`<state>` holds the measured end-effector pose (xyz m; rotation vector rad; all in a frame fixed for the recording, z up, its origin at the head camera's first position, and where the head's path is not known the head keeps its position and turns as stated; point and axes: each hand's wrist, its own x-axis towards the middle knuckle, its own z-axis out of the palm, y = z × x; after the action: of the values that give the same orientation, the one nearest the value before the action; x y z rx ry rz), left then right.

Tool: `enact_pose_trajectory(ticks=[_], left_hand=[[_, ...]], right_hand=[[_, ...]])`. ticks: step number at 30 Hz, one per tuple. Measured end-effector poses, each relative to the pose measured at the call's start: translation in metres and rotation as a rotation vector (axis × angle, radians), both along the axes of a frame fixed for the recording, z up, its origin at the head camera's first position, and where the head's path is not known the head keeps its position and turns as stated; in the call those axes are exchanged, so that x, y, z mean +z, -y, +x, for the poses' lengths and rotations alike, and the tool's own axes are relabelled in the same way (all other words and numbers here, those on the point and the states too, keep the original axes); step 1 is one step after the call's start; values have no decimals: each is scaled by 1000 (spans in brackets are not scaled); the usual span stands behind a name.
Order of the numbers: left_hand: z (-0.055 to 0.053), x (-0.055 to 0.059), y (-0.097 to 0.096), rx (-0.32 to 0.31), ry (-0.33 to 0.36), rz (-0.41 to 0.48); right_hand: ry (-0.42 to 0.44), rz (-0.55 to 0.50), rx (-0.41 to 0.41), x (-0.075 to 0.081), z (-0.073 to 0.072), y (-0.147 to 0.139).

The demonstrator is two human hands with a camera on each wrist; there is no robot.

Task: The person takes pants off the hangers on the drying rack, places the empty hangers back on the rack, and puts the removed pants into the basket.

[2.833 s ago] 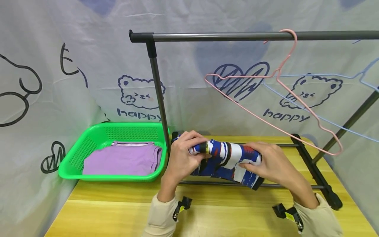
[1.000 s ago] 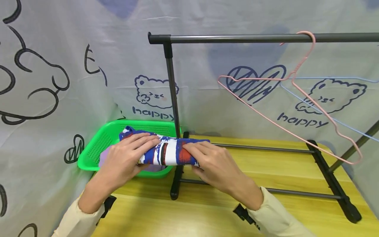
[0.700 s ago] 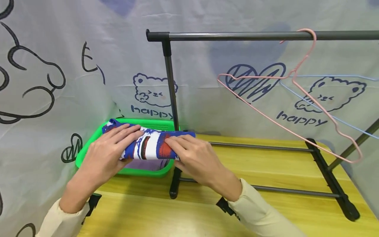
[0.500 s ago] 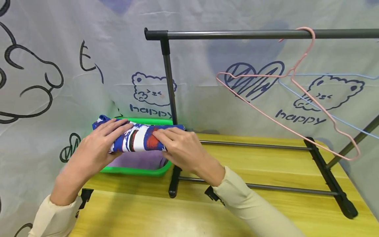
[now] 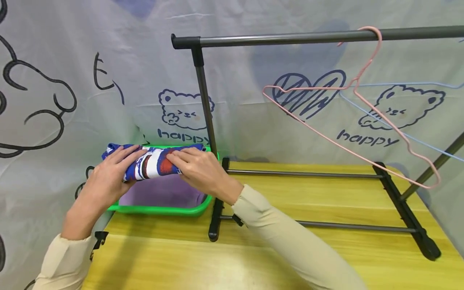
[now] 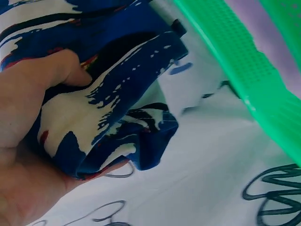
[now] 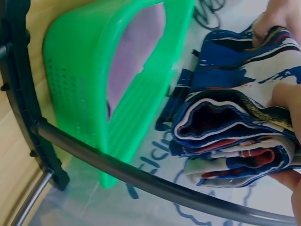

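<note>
A folded garment (image 5: 154, 164) with a blue, white and red brushstroke print is held above the green basket (image 5: 159, 210). My left hand (image 5: 108, 175) grips its left end, thumb on one side and fingers on the other; the left wrist view shows the thumb pressing the cloth (image 6: 70, 117). At the other end my right hand (image 5: 201, 171) holds it from above. Rolled layers of the garment (image 7: 230, 141) show at its end in the right wrist view. Beneath it, a purple folded garment (image 5: 159, 193) lies in the basket, partly hidden.
A dark metal clothes rack (image 5: 282, 38) stands on the wooden table (image 5: 181, 257), its left post (image 5: 204, 94) close to the basket and right hand. A pink hanger (image 5: 302, 121) and a blue hanger (image 5: 417, 84) hang from it. A printed curtain (image 5: 243, 133) lies behind.
Both hands have carried the folded garment leftward from in front of the rack to over the basket. The grip has shifted onto its top. The head view has turned slightly left.
</note>
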<state>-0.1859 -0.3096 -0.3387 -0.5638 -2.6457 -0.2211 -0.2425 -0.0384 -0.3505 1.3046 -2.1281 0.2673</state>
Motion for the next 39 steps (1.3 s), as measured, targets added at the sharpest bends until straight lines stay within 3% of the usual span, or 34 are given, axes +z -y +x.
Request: enact_pose_trajectory(ticks=[6,13,22,26,31,35,39], left_hand=[[-19,-18,13,45,6,11],[-34,-39,28,45,18,-46],[-53,-60,33,107,109,-61],[-55,-70,33,108,156,-63],[-51,-78,33,58,288,-74],[-50,-79,36,-14,401,-45],[-50,-73,41,-58,514,0]], right_hand=[[-81,86,-38,-13,-18,21],[-99,180,-56,-27,-29,38],[-133,236,-72,-47,-41,45],[-163,238,-55,-59,-44,49],[-151,314,-48,-69,-40,54],[-112,389,-75,-68,-33,57],[9,412,-74,-61,-30,62]])
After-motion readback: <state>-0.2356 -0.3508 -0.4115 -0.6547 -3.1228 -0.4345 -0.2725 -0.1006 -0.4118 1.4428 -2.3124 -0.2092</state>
